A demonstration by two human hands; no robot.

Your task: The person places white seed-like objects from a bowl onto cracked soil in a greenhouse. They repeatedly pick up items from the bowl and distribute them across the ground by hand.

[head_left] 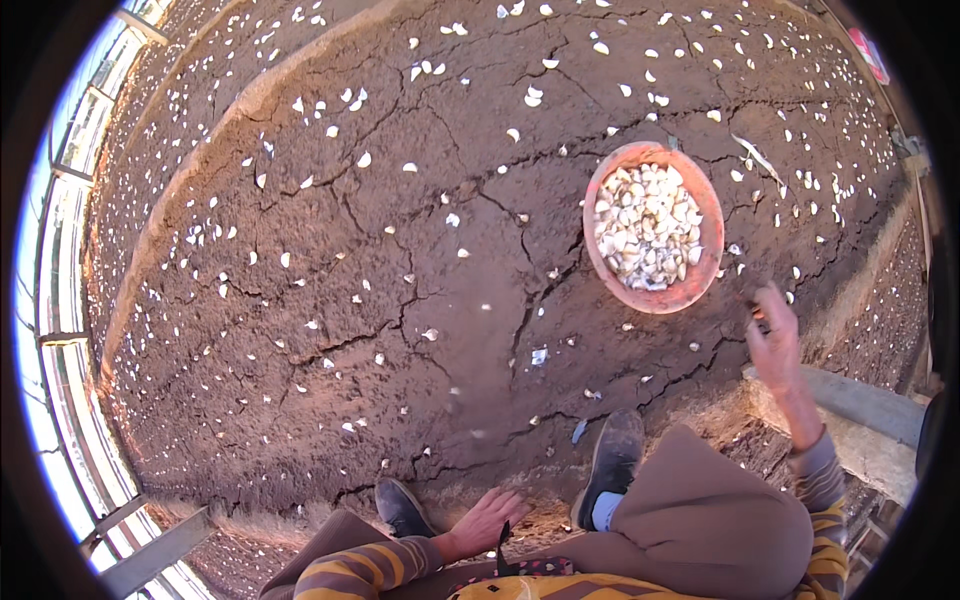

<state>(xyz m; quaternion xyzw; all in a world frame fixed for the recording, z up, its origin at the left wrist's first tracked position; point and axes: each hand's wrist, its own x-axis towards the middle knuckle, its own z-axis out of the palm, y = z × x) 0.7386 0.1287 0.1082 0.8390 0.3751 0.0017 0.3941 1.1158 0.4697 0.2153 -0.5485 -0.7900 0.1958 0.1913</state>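
A reddish bowl (706,268) filled with pale garlic cloves (648,228) sits on cracked brown soil, right of the middle. Just beyond its lower right side, my right hand (775,338) reaches down close to the soil, its fingers curled together. What they pinch, if anything, is hidden. Low in the picture, my left hand (487,522) lies between my knees near the bed's near edge. Its fingers are stretched out and nothing shows in them. Loose cloves are strewn over the soil; one clove (738,270) lies between the bowl and my right hand.
My dark shoes (616,455) stand at the near edge of the soil bed. A pale concrete beam (850,415) runs under my right forearm. Raised soil ridges (225,130) curve along the left, beside a bright framed wall (65,300). A dry pale leaf (757,157) lies beyond the bowl.
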